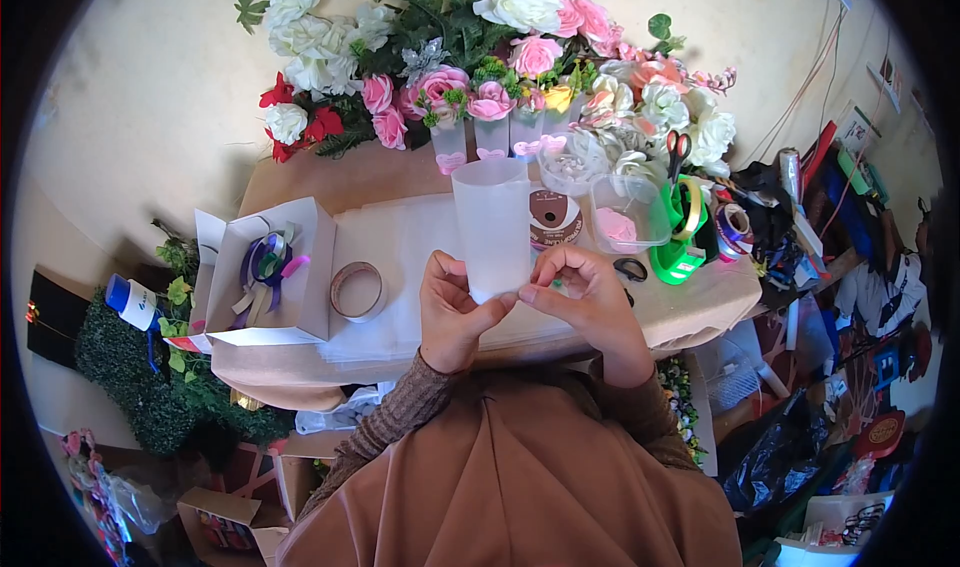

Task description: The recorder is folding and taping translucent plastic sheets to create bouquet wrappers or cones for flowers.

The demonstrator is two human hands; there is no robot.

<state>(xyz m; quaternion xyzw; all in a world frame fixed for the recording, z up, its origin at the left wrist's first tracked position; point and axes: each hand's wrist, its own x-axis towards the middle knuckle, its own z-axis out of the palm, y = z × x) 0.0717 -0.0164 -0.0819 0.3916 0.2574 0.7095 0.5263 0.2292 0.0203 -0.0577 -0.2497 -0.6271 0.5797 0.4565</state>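
Observation:
Between my two hands stands a frosted translucent plastic tube [491, 225], rolled from a sheet and open at its wide top. My left hand [459, 315] grips its lower left side, the thumb across the bottom edge. At the lower right edge, the thumb and fingers of my right hand [581, 293] pinch the plastic. Flat translucent sheets [397, 244] lie under and left of the tube. A roll of tape [358, 291] rests on them. Partly hidden behind my right hand is a brown-and-white ribbon spool [555, 218].
A white box [315, 282] of ribbon rolls sits at left. To the right are a clear tub [630, 225] with pink paper pieces, a round tub [574, 165], a green tape dispenser [679, 248] and scissors [677, 150]. Small wrapped roses [450, 143] and artificial flowers [517, 8] line the back.

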